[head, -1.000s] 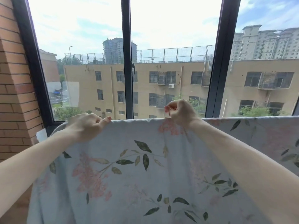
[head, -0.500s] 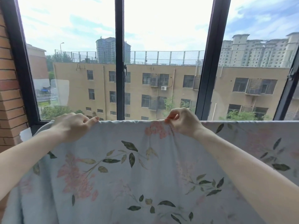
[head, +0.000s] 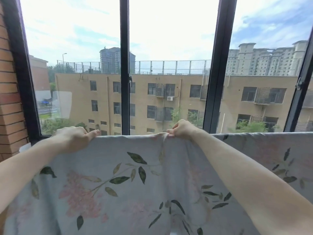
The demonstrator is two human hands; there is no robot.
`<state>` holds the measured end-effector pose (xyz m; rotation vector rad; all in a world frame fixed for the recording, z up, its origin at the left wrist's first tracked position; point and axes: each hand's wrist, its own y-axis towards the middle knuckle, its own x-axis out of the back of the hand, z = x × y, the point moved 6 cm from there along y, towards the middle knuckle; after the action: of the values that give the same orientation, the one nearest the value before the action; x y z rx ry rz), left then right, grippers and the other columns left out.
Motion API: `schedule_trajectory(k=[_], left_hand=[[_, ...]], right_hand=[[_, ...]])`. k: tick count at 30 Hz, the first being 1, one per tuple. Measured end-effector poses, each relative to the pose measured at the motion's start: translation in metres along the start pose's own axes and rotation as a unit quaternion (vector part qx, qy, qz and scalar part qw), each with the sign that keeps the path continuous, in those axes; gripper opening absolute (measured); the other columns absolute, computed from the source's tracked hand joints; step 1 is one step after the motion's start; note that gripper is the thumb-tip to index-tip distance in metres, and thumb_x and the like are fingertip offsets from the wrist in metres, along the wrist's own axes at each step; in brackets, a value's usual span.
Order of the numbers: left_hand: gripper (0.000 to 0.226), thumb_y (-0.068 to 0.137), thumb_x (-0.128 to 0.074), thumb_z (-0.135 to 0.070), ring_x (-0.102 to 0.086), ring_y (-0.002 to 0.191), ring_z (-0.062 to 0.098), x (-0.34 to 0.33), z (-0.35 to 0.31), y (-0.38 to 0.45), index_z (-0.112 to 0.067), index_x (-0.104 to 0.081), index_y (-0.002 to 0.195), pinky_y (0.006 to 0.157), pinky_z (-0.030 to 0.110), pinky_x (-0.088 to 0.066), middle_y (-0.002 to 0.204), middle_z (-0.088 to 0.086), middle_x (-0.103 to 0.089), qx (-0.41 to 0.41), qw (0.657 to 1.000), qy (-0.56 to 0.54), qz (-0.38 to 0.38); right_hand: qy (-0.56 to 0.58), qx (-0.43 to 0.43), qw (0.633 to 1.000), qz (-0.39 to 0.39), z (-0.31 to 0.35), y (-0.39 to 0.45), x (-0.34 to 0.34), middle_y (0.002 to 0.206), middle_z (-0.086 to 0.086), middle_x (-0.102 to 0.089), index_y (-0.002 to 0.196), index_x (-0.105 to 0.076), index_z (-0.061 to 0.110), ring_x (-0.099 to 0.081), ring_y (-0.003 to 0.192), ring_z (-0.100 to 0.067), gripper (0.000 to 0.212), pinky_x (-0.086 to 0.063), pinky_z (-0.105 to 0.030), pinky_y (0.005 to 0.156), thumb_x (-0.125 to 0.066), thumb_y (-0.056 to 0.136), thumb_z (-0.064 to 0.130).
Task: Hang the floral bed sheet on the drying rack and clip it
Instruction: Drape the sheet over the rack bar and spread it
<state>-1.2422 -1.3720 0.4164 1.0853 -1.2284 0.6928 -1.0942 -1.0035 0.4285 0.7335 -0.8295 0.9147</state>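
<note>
Stretching across the lower view, one floral bed sheet hangs in front of the window frame — two hands at its top edge. The left hand curls over the hem; the right hand pinches a gathered fold. Three glass panes show fully — beside one brick wall.

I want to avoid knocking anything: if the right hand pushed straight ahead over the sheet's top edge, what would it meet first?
Probably the window glass. The right hand pinches the floral bed sheet at its top edge, and nothing shows between it and the pane, though depth is unclear.
</note>
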Motion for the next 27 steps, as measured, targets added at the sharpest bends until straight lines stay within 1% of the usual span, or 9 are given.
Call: schedule_trajectory(k=[3, 5, 8, 11, 13, 16, 19, 23, 27], left_hand=[[0.062, 0.103, -0.021, -0.066, -0.062, 0.091, 0.021, -0.001, 0.003, 0.009, -0.025, -0.066, 0.099, 0.071, 0.032, -0.04, 0.095, -0.001, -0.066, 0.027, 0.999, 0.01, 0.034], [0.057, 0.103, -0.021, -0.063, -0.061, 0.092, 0.02, -0.004, 0.002, 0.013, -0.026, -0.065, 0.104, 0.072, 0.032, -0.041, 0.098, -0.001, -0.065, 0.038, 0.998, 0.019, 0.041], [0.055, 0.103, -0.021, -0.062, -0.061, 0.093, 0.021, -0.006, -0.005, 0.014, -0.026, -0.062, 0.101, 0.074, 0.032, -0.042, 0.096, -0.001, -0.063, 0.053, 0.997, 0.022, 0.05], [0.046, 0.104, -0.029, -0.053, -0.061, 0.092, 0.021, 0.005, -0.036, 0.009, -0.024, -0.063, 0.097, 0.076, 0.033, -0.045, 0.102, 0.003, -0.064, 0.041, 0.998, -0.01, 0.048], [0.036, 0.106, -0.034, -0.044, -0.061, 0.093, 0.021, 0.019, -0.093, 0.001, -0.025, -0.064, 0.099, 0.082, 0.036, -0.049, 0.11, 0.004, -0.067, -0.027, 0.997, -0.071, 0.006], [0.027, 0.105, -0.042, -0.044, -0.061, 0.102, 0.016, 0.042, -0.214, -0.028, -0.032, -0.064, 0.118, 0.087, 0.036, -0.05, 0.12, -0.007, -0.066, -0.167, 0.967, -0.183, -0.064], [0.037, 0.102, -0.046, -0.049, -0.058, 0.12, 0.017, 0.04, -0.333, -0.053, -0.035, -0.058, 0.135, 0.094, 0.035, -0.045, 0.137, -0.008, -0.06, -0.263, 0.949, -0.17, -0.035], [0.054, 0.093, -0.05, -0.054, -0.052, 0.127, 0.023, 0.015, -0.43, -0.059, -0.031, -0.048, 0.142, 0.107, 0.04, -0.041, 0.137, -0.001, -0.054, -0.28, 0.956, -0.083, -0.019], [0.055, 0.088, -0.052, -0.052, -0.05, 0.125, 0.025, 0.001, -0.491, -0.056, -0.028, -0.046, 0.137, 0.106, 0.041, -0.037, 0.135, 0.002, -0.053, -0.26, 0.964, -0.053, -0.002]], right_hand=[[0.075, 0.058, 0.99, -0.108, 0.0, -0.024, 0.021, 0.085, 0.012, -0.073, 0.09, -0.079, 0.021, -0.068, 0.086, -0.011, 0.027, -0.053, -0.028, 0.076, -0.066, 0.098, 0.043], [0.062, 0.075, 0.981, -0.169, -0.013, -0.049, 0.034, 0.088, 0.016, -0.073, 0.094, -0.078, 0.026, -0.069, 0.088, -0.008, 0.023, -0.055, -0.03, 0.08, -0.065, 0.098, 0.044], [-0.035, 0.068, 0.976, -0.202, -0.055, -0.078, 0.04, 0.105, 0.015, -0.074, 0.102, -0.076, 0.033, -0.068, 0.102, -0.011, 0.018, -0.051, -0.036, 0.096, -0.063, 0.096, 0.044], [-0.122, 0.063, 0.975, -0.173, -0.085, -0.088, 0.037, 0.134, 0.011, -0.065, 0.132, -0.065, 0.032, -0.056, 0.128, -0.017, 0.035, -0.035, -0.039, 0.114, -0.061, 0.098, 0.041], [-0.11, 0.073, 0.98, -0.146, -0.088, -0.088, 0.037, 0.145, 0.01, -0.057, 0.143, -0.057, 0.029, -0.048, 0.138, -0.017, 0.043, -0.029, -0.037, 0.119, -0.058, 0.1, 0.037], [-0.092, 0.093, 0.985, -0.114, -0.084, -0.085, 0.04, 0.15, 0.009, -0.053, 0.148, -0.052, 0.029, -0.044, 0.141, -0.017, 0.046, -0.026, -0.036, 0.122, -0.055, 0.102, 0.032], [-0.048, 0.097, 0.988, -0.111, -0.1, -0.098, 0.06, 0.15, 0.008, -0.053, 0.148, -0.052, 0.027, -0.047, 0.139, -0.017, 0.047, -0.031, -0.032, 0.119, -0.056, 0.1, 0.024], [-0.031, 0.087, 0.986, -0.136, -0.17, -0.136, 0.109, 0.15, 0.013, -0.051, 0.147, -0.051, 0.028, -0.046, 0.139, -0.012, 0.049, -0.032, -0.024, 0.115, -0.058, 0.099, 0.02], [-0.027, 0.023, 0.988, -0.153, -0.27, -0.171, 0.167, 0.156, 0.012, -0.046, 0.15, -0.048, 0.031, -0.043, 0.143, -0.011, 0.052, -0.032, -0.029, 0.119, -0.059, 0.1, 0.021]])
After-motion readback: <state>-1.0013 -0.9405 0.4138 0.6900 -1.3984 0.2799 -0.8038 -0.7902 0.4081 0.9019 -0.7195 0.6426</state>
